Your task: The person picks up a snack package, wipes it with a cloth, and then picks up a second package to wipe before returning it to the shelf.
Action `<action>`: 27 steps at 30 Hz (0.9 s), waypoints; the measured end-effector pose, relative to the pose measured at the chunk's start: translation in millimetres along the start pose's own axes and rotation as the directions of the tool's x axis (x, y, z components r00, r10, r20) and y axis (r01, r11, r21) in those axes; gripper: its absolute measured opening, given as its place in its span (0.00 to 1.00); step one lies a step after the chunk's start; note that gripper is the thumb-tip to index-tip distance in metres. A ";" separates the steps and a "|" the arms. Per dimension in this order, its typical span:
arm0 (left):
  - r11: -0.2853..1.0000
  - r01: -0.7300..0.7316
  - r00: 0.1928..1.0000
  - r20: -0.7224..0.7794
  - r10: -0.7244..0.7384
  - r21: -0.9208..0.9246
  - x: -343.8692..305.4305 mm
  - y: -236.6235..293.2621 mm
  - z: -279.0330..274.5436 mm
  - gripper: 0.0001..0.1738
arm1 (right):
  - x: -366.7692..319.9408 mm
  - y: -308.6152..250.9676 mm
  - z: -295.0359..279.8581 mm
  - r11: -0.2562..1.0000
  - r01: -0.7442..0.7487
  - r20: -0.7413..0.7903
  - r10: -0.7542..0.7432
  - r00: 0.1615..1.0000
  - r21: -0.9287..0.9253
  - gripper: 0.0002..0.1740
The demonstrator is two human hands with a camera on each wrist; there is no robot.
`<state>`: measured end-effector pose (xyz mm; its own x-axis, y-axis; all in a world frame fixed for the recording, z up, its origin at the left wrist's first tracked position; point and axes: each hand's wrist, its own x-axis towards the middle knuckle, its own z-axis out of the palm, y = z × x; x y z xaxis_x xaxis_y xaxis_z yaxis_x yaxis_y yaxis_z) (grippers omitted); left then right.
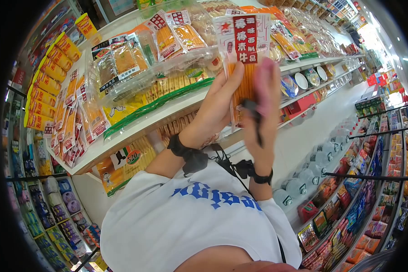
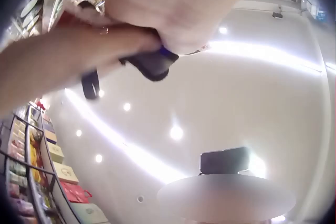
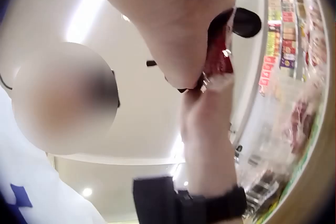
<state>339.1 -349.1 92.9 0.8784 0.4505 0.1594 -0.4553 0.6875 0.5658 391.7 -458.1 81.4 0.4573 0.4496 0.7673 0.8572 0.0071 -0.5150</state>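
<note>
In the head view my left hand [image 1: 220, 97] grips a clear-fronted packet [image 1: 245, 84] of orange strips, its thumb across the front. The packet stands upright, its white top printed with a red panel and characters. My right hand [image 1: 267, 109], blurred, is at the packet's right edge. A dark, narrow object [image 1: 254, 119] lies along its palm side, with a pink blur near the fingers. In the right wrist view a black rounded end [image 3: 247, 23] sticks out past that hand; I cannot tell what the object is. Both wrists wear black bands.
Before me a white shelf [image 1: 167, 115] bears snack packets, a clear plastic tray [image 1: 163, 68] and yellow tubs [image 1: 50, 86]. Similar orange-strip packets [image 1: 75, 109] lie at the left. Large clear bottles [image 1: 310, 167] line the floor at right, beside a wire-edged rack [image 1: 362, 174].
</note>
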 end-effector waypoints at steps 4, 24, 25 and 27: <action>0.997 0.015 1.000 -0.012 -0.016 -0.077 22.8 16.6 -24.6 0.28 | -4.7 -0.3 15.5 0.983 0.181 0.209 -0.174 0.962 -0.017 0.34; 0.921 -0.014 0.995 0.092 -0.024 0.389 -2.1 -17.1 -19.7 0.39 | 16.8 2.6 2.2 0.989 0.111 0.137 -0.123 0.983 0.094 0.32; 0.926 -0.052 0.994 0.107 0.013 0.374 -0.4 -15.4 -18.9 0.36 | 13.1 3.8 3.9 0.988 0.135 0.169 -0.146 0.975 0.074 0.32; 0.936 -0.074 0.994 0.099 0.043 0.344 1.7 -11.7 -16.4 0.32 | 6.3 7.6 4.0 0.985 0.144 0.181 -0.159 0.970 0.094 0.29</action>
<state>343.5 -347.1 73.3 0.8682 0.4209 0.2627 -0.4416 0.4141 0.7959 400.1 -451.7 80.8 0.2645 0.5971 0.7573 0.8879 0.1557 -0.4328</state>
